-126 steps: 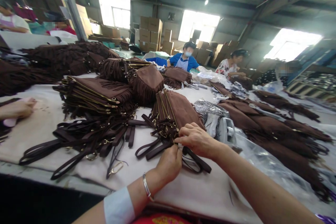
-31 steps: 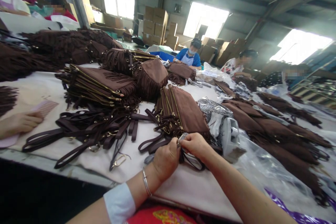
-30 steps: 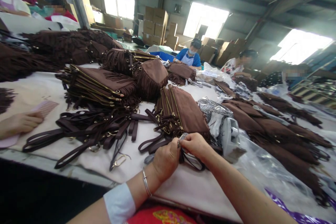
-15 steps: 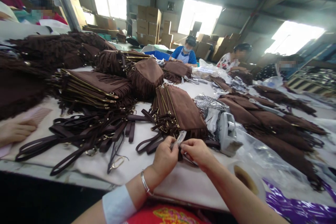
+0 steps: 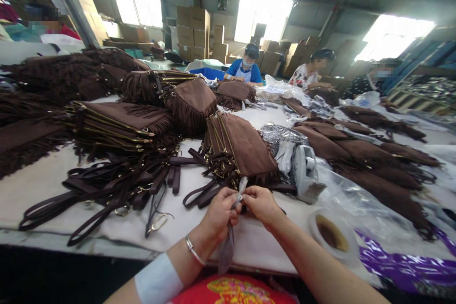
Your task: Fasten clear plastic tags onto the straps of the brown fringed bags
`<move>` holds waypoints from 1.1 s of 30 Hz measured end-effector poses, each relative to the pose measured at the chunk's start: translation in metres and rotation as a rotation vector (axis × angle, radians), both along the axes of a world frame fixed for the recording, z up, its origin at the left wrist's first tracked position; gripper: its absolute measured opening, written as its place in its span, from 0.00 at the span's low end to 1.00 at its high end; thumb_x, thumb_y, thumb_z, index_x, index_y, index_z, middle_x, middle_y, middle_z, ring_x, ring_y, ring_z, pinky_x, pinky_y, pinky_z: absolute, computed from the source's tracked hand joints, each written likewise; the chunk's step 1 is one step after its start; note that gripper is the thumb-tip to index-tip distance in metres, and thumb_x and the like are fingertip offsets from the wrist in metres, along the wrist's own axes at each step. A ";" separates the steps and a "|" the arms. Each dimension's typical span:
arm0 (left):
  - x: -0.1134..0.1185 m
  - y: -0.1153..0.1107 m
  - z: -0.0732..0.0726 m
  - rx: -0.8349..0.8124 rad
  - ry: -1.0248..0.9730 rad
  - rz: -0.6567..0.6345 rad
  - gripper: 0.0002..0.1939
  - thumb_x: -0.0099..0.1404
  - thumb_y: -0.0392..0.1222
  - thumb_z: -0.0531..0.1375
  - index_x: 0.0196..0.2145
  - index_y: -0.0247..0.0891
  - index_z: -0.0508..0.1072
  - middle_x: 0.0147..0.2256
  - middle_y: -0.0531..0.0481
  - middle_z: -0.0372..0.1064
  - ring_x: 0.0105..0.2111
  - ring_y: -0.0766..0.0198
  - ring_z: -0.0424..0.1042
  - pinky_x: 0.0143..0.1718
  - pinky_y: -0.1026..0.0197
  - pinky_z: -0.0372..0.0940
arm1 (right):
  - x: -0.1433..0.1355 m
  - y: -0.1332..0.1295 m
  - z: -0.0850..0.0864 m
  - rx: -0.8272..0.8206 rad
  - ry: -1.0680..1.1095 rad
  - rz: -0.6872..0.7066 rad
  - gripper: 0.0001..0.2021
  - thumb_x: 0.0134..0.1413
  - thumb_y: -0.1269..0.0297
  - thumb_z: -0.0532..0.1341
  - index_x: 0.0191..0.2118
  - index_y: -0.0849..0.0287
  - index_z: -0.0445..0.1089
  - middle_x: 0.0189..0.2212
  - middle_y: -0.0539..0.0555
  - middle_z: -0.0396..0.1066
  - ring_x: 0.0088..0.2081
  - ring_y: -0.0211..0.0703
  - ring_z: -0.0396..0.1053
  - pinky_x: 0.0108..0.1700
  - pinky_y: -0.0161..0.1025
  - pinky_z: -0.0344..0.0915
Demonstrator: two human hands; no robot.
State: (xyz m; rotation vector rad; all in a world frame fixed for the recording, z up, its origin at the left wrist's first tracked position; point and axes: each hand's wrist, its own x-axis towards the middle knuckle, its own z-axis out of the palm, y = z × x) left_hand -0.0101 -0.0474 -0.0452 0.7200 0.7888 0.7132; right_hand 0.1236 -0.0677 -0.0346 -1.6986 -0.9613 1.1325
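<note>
I see the fingers of the left hand (image 5: 218,212) and right hand (image 5: 262,205) pinching the strip (image 5: 227,251) between them, presumably so it can't slip. Just beyond, bags (image 5: 245,147) lean close-packed on the counter (image 5: 178,221), straps (image 5: 200,195) nearside, likely for easy reach.

Grey strip (image 5: 227,249) now hangs blw L hand (image 5: 219,211); tape roll (image 5: 331,232) less hidden.

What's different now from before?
The left hand and right hand have drawn back a little from the brown bag since the first picture, pinching a pale strip. A grey strip now hangs below the left hand. On the left, another person's hand and comb have gone from view, and a fringed bag has come in. The stacked bags stayed put.
</note>
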 end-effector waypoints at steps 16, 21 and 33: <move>0.009 -0.017 -0.012 0.360 0.262 0.074 0.14 0.66 0.51 0.52 0.40 0.38 0.65 0.25 0.54 0.66 0.17 0.70 0.59 0.18 0.65 0.57 | 0.005 -0.020 -0.016 0.047 -0.036 -0.059 0.15 0.50 0.53 0.61 0.27 0.61 0.72 0.19 0.50 0.69 0.21 0.36 0.61 0.24 0.34 0.56; 0.002 -0.022 -0.006 0.841 0.489 0.069 0.15 0.64 0.41 0.55 0.48 0.39 0.72 0.42 0.43 0.70 0.43 0.57 0.68 0.47 0.54 0.64 | -0.001 -0.036 -0.013 0.107 0.368 -0.082 0.16 0.42 0.52 0.70 0.30 0.61 0.73 0.25 0.51 0.72 0.28 0.39 0.67 0.33 0.36 0.63; 0.004 -0.006 0.005 -0.072 -0.045 -0.230 0.20 0.56 0.54 0.61 0.35 0.33 0.72 0.27 0.50 0.69 0.22 0.70 0.65 0.26 0.65 0.58 | 0.003 -0.044 -0.006 -0.025 0.973 0.001 0.13 0.47 0.57 0.68 0.33 0.60 0.69 0.19 0.44 0.60 0.19 0.31 0.57 0.25 0.31 0.55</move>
